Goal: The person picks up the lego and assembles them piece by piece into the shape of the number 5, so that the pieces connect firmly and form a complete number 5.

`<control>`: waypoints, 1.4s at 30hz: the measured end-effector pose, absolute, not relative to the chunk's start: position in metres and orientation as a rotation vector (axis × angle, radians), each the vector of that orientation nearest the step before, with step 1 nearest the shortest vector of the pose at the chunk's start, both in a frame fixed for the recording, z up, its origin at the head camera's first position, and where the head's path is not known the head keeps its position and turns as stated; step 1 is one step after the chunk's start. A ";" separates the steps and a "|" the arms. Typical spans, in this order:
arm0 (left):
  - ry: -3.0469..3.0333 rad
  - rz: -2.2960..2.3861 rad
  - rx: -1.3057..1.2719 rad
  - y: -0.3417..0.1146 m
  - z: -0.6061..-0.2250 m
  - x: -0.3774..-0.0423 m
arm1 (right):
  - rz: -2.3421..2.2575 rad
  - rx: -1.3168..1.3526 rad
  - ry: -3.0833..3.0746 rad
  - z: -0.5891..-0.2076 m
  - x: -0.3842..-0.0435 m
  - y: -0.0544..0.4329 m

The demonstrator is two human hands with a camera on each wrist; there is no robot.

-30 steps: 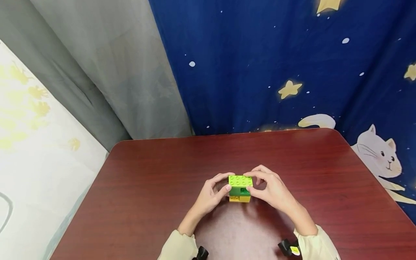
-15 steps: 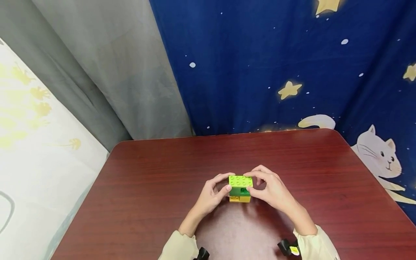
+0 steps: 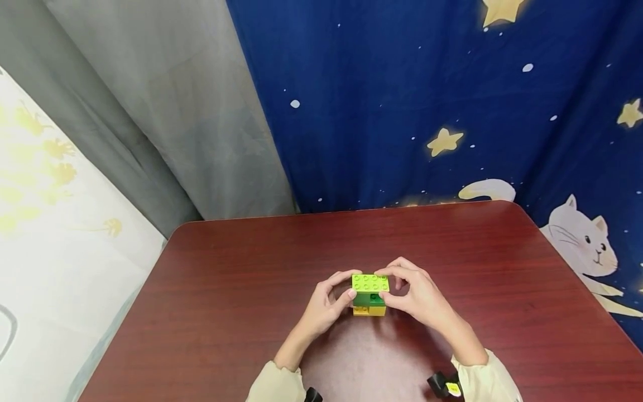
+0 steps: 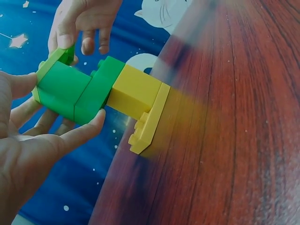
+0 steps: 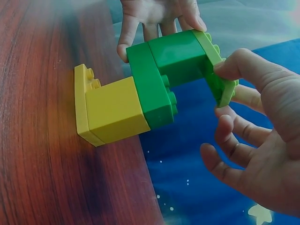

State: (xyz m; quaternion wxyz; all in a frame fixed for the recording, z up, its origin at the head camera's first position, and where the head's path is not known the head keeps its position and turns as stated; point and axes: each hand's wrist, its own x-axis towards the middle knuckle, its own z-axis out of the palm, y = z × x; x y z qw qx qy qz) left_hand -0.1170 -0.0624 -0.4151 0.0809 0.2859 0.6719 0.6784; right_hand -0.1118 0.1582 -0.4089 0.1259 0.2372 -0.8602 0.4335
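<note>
A stack of toy building bricks stands upright on the table between both hands. Its base is a thin yellow plate [image 5: 80, 98] with a yellow block [image 5: 115, 110] on its right end. Above sit a longer green brick [image 5: 150, 84] and a green block [image 4: 63, 86] on the left. A lime-green plate [image 3: 370, 283] tops it, overhanging an open gap on the right. The left hand [image 3: 321, 306] holds the left end of the plate, with one finger along the green bricks. The right hand [image 3: 421, 293] pinches the plate's right end between thumb and fingers.
The dark red wooden table [image 3: 241, 290] extends around the stack. Behind it hang a grey curtain [image 3: 201, 100] and a blue curtain [image 3: 361, 111] with stars and a cat. Black wrist devices [image 3: 438, 385] show by the pale sleeves [image 3: 487, 379].
The head view has shifted slightly. Both hands keep the same hold, and the brick stack looks unchanged.
</note>
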 end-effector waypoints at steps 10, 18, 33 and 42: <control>2.028 2.020 0.846 -0.064 -0.410 -0.113 | 1.277 0.701 -2.491 -0.408 -0.110 0.156; 2.038 2.001 0.843 -0.063 -0.410 -0.113 | 1.279 0.690 -2.487 -0.409 -0.110 0.157; 2.254 1.762 0.958 -0.069 -0.408 -0.113 | 1.244 0.745 -2.431 -0.414 -0.113 0.162; 2.777 1.147 1.335 -0.080 -0.442 -0.125 | 1.255 0.765 -2.432 -0.412 -0.111 0.162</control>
